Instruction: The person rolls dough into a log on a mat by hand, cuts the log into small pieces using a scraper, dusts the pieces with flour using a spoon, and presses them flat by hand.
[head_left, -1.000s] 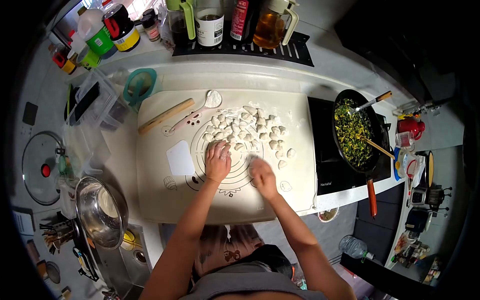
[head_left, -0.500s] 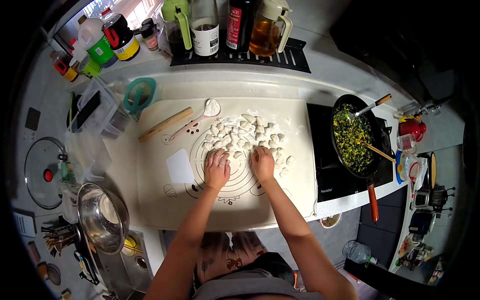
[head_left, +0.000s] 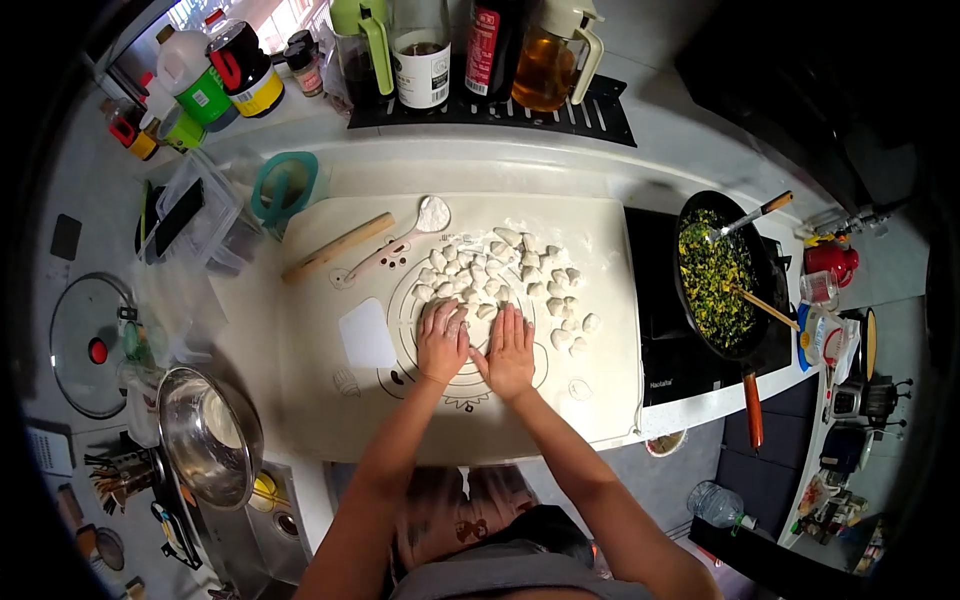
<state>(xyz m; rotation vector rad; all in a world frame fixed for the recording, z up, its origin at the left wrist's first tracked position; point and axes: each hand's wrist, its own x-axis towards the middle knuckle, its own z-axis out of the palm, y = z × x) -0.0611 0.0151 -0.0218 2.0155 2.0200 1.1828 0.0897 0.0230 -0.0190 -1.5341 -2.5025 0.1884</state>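
Note:
Many small floury dough pieces [head_left: 479, 274] lie scattered over the printed white mat [head_left: 400, 425], just beyond my hands. My left hand [head_left: 443, 343] rests on the mat at the near edge of the pieces, fingers apart and slightly bent; whatever is beneath the palm is hidden. Beside it, my right hand [head_left: 510, 352] lies flat, fingers stretched forward and thumb pointing toward the left hand. A white scraper [head_left: 367, 334] is left of my left hand. Farther back are a wooden rolling pin [head_left: 338, 247] and a long-handled spoon [head_left: 433, 214] heaped with flour.
At right, a black wok [head_left: 735, 352] of chopped green and yellow filling sits on the cooktop [head_left: 665, 362], its handle jutting forward. A steel bowl [head_left: 245, 480] stands at left. Plastic containers [head_left: 215, 215] and a rack of bottles [head_left: 420, 75] line the back.
My right hand has moved left and nearer to me, from the pieces at the right to beside my left hand, and its fingers have straightened. Several pieces at the right have shifted slightly.

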